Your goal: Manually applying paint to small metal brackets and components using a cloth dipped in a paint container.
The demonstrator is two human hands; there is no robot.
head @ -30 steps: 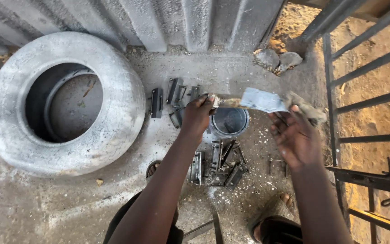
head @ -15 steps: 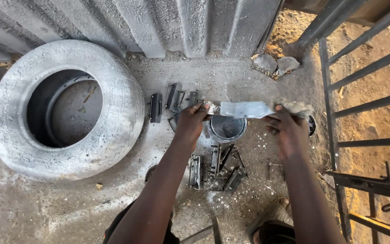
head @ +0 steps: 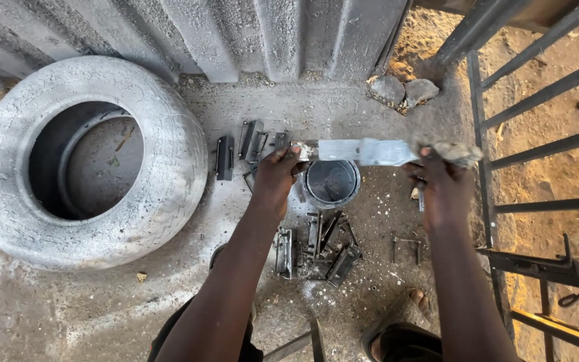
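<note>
A flat silver-painted metal bar [head: 360,151] is held level above a small round paint can [head: 332,183] on the concrete floor. My left hand [head: 277,175] grips the bar's left end. My right hand [head: 442,182] holds a paint-soaked rag [head: 457,153] pressed against the bar's right end. Several dark metal brackets [head: 323,249] lie in a pile just below the can, and more dark metal pieces [head: 246,149] lie in a row to the left of the bar.
A large grey-coated tyre [head: 169,174] lies flat at the left. A corrugated metal wall [head: 236,33] runs along the top. A black metal gate frame [head: 537,201] stands at the right over sandy ground. Two stones [head: 405,90] sit by the wall. My sandalled foot [head: 397,328] is at the bottom.
The bar has come level and moved slightly down over the can. My right hand with the rag has slid out to the bar's right end.
</note>
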